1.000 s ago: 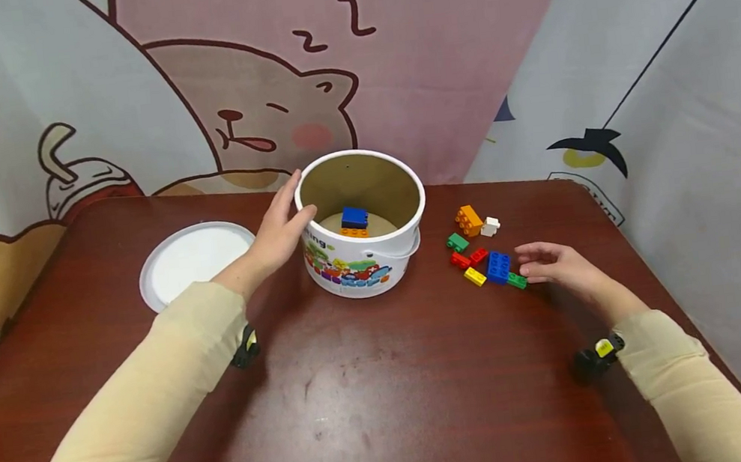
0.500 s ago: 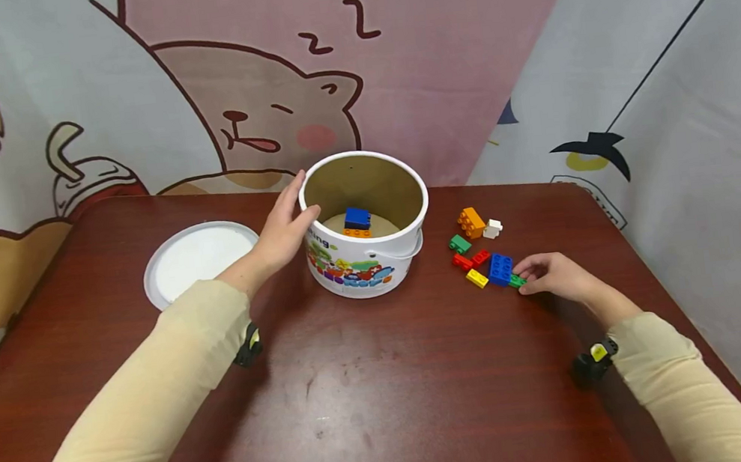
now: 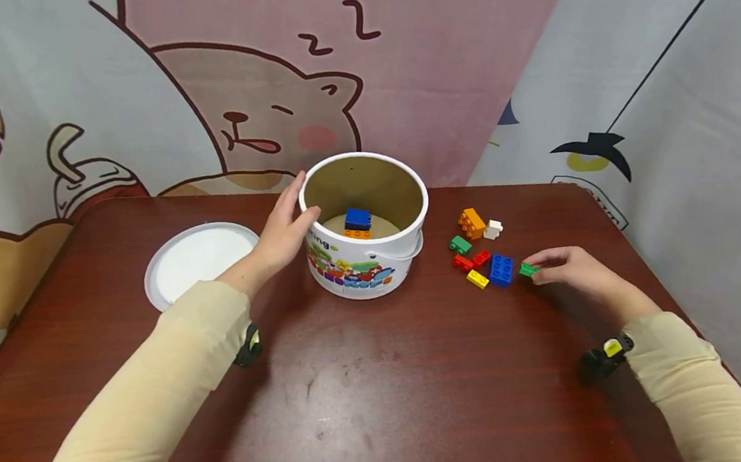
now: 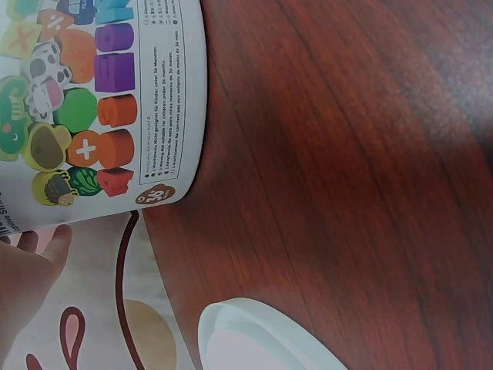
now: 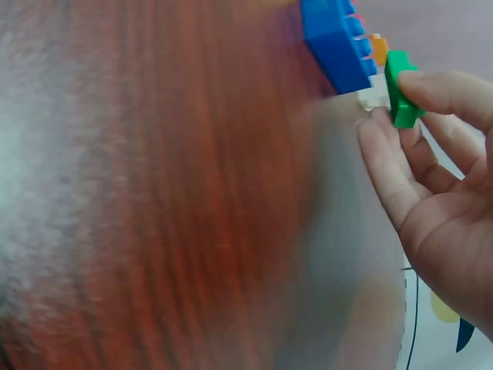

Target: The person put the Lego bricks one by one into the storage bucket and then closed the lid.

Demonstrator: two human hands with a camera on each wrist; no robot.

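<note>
In the head view a white bucket (image 3: 363,262) with a printed picture stands upright on the table, a blue brick (image 3: 357,219) and an orange brick (image 3: 357,234) inside it. My left hand (image 3: 281,233) rests with spread fingers against the bucket's left side at the rim; the left wrist view shows only part of that hand (image 4: 31,281). Between thumb and fingers my right hand (image 3: 578,274) pinches a small green brick (image 5: 400,89), just right of a bigger blue brick (image 3: 501,270). The right wrist view shows the green brick held apart from the blue one.
Loose bricks lie right of the bucket: orange (image 3: 471,223), white (image 3: 493,229), another green (image 3: 460,245), two red (image 3: 463,262) and yellow (image 3: 477,278). A white lid (image 3: 200,260) lies left of the bucket. Behind the table (image 3: 386,380) hangs a printed cloth (image 3: 446,50).
My right hand closed on the green brick beside the blue brick and drew it away to the right, slightly up. The left hand stays at the bucket.
</note>
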